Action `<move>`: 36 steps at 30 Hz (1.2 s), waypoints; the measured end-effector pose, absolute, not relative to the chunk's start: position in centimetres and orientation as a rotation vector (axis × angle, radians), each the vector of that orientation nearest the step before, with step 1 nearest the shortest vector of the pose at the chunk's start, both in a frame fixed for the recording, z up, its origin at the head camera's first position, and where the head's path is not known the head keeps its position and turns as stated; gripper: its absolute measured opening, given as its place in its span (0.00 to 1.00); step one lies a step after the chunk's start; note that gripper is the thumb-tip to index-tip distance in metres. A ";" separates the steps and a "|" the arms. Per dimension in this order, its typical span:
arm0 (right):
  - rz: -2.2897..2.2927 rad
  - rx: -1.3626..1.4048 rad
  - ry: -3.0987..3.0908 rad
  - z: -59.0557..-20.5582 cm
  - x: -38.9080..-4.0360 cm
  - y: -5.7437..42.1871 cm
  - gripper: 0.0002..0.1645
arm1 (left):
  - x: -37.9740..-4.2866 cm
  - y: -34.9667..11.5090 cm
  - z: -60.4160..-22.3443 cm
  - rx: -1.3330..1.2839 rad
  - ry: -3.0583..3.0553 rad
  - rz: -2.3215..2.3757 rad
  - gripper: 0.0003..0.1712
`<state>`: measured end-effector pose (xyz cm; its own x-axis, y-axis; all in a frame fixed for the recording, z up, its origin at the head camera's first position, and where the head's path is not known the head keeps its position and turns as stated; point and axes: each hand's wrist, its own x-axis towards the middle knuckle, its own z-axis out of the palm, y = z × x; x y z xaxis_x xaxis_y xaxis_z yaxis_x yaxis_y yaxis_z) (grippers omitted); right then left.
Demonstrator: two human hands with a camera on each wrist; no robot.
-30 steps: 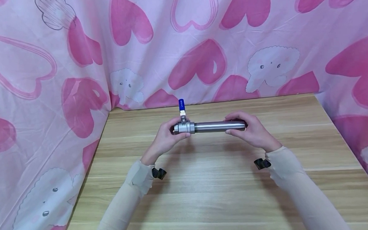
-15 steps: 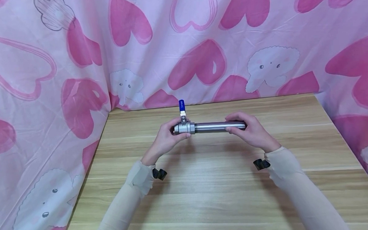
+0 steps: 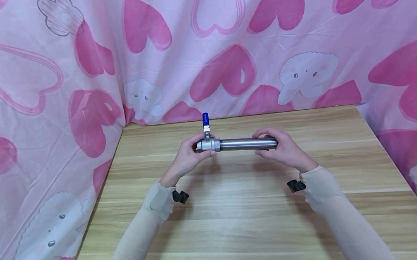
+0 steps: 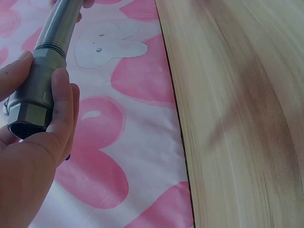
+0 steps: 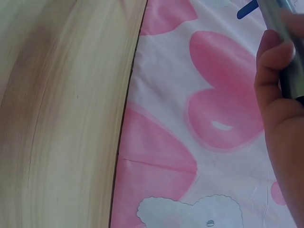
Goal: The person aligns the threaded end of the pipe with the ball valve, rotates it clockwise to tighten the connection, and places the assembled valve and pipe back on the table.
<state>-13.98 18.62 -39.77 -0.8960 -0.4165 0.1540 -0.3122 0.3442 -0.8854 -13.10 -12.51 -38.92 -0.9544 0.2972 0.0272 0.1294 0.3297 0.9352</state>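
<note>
A steel ball valve (image 3: pixel 207 144) with a blue lever handle (image 3: pixel 205 119) is held above the table by my left hand (image 3: pixel 188 157), thumb in front and fingers behind. The lever points away toward the curtain. A smooth metal pipe (image 3: pixel 242 144) runs from the valve's right side, and a few threads show at the joint in the left wrist view. My right hand (image 3: pixel 287 150) curls round the pipe's far right end, its thumb along the lower edge and fingers over the top. In the right wrist view the pipe (image 5: pixel 292 78) is partly cut off by the frame edge.
The wood-grain table (image 3: pixel 233 222) spreads under both arms. A pink curtain (image 3: pixel 223 71) with hearts and white cartoon faces stands along the back and both sides. A small black device (image 3: pixel 180 196) sits at the left wrist, another (image 3: pixel 296 186) at the right.
The right thumb moved up onto the pipe, then back down to its lower edge, while the right fingers shifted slightly over the top. The left hand and valve stayed nearly still.
</note>
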 end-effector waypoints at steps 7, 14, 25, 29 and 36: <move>-1.611 -0.720 2.502 -39.6 -13.8 18.7 0.24 | -13.2 -12.6 -39.0 0.401 2.437 1.701 0.27; -1.643 -0.735 2.508 -39.8 -13.9 18.8 0.23 | -13.2 -12.6 -38.9 0.379 2.436 1.700 0.28; -1.677 -0.697 2.538 -39.8 -13.8 18.8 0.24 | -13.1 -12.6 -38.9 0.382 2.438 1.704 0.28; -1.653 -0.679 2.577 -39.5 -13.7 18.7 0.24 | -13.2 -12.6 -38.9 0.382 2.445 1.696 0.29; -1.642 -0.665 2.604 -37.3 -12.6 18.0 0.23 | -13.2 -12.6 -38.8 0.378 2.453 1.685 0.29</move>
